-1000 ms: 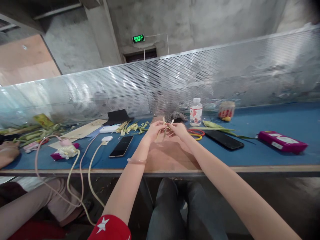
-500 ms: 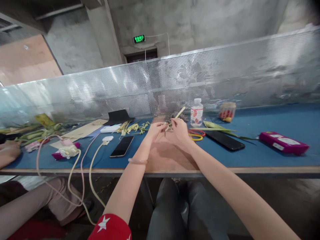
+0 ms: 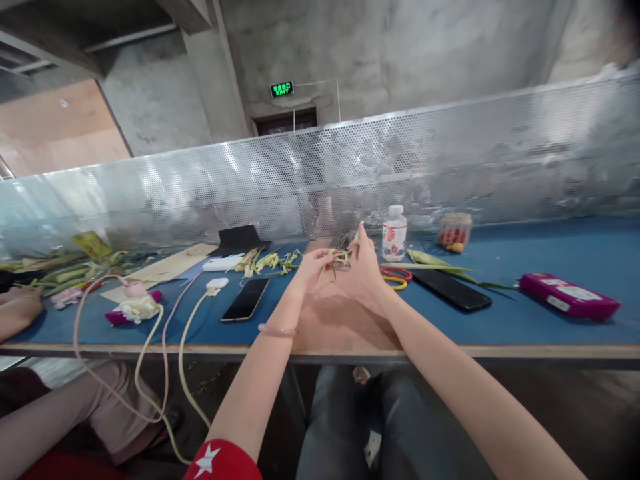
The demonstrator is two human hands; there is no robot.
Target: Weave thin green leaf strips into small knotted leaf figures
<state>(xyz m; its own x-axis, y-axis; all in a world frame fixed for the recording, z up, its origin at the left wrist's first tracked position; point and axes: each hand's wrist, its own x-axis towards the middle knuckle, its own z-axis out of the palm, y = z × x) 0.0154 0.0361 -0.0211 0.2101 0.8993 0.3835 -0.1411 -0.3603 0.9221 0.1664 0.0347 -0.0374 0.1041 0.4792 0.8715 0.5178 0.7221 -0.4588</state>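
My left hand point(image 3: 316, 264) is over the wooden board, its fingertips closed on a pale green plant strip point(image 3: 341, 255). My right hand point(image 3: 366, 261) stands more upright just beside it, index finger raised, with the other fingers closed on the strip's other side. The strip looks bent or looped between both hands, but fine detail is too small to make out. Just behind my fingers lies a dark grey, wiry tangle point(image 3: 346, 239). Under both hands is the light brown board point(image 3: 340, 327).
Right of the board are a plastic bottle point(image 3: 395, 235), red and yellow rings point(image 3: 397, 283), a black phone point(image 3: 453, 291), a jar point(image 3: 455, 230) and a purple box point(image 3: 567, 295). To the left lie a phone point(image 3: 245, 299), plant scraps point(image 3: 265, 261), cables and another person's hand point(image 3: 23, 303).
My right hand has turned more upright and its index finger has lifted. The pale strip that stuck up beyond it now lies lower, bent between my hands. The view has tilted slightly upward.
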